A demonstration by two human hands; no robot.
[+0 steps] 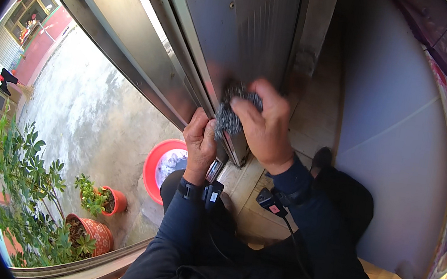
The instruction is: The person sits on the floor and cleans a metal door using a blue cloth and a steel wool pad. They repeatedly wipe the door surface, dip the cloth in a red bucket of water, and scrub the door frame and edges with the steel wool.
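Note:
A dark grey, speckled cloth is pressed by my right hand against the lower part of a metal door panel, near its edge. The hand is slightly blurred, its fingers bent over the cloth. Just left of it, my left hand grips the edge of the metal door, thumb upward, close to the cloth's lower end. Part of the cloth lies beside the left thumb. Both wrists carry black straps with small devices.
Outside on the concrete, a red basin holds sudsy water near my left knee. Potted plants in a red pot and a patterned pot stand at lower left. A white panel of a covered table rises at right.

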